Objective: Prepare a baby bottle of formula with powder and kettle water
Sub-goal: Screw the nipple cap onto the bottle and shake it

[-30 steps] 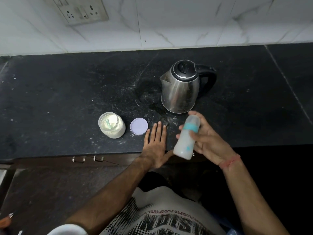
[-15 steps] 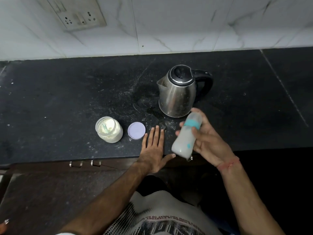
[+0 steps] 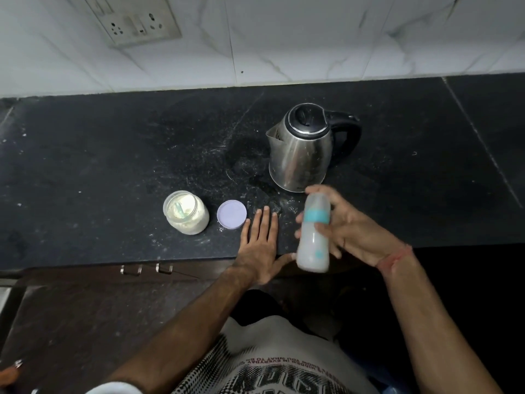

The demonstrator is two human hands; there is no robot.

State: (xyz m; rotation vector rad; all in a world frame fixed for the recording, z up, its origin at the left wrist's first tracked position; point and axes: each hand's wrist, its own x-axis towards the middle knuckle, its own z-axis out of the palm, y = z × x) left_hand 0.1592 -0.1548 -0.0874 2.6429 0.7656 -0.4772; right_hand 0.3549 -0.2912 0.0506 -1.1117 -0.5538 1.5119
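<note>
Now your right hand grips the bottle round its middle, fingers curled over the teal collar and the body, and holds it in the air just past the front edge of the counter, near the foot of the kettle; across the last second the bottle has swung from a slant, top leaning right, to nearly straight up and down in view, and its outline is smeared, so you appear to be shaking it; the liquid inside looks milky and the top is on, which suggests powder and water are already in and mixing is the step in hand. Your left hand has stayed flat on the counter edge, fingers straight, holding nothing; the powder jar stands uncovered with a scoop inside, its lid lying just beside it, neither moved; closing that jar looks to be what remains.
</note>
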